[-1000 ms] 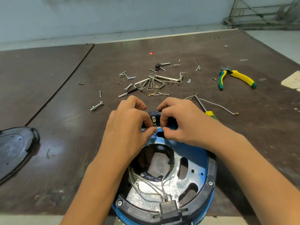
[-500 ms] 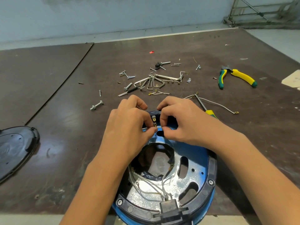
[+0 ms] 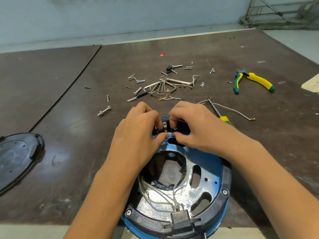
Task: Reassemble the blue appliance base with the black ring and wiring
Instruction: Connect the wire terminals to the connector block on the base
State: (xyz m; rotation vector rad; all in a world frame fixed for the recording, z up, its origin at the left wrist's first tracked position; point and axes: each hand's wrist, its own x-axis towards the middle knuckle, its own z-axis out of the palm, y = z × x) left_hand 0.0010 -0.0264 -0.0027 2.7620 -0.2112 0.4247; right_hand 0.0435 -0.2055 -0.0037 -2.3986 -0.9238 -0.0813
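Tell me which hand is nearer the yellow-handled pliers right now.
Right. The right hand is at the far edge of the blue base, the pliers beyond it to its right; the left hand sits beside it, farther left.

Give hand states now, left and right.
Left hand: curled, pinching the wire at the terminal.
Right hand: curled, pinching the same wire.

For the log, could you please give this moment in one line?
left hand: pinches connector | right hand: pinches connector | base: on table
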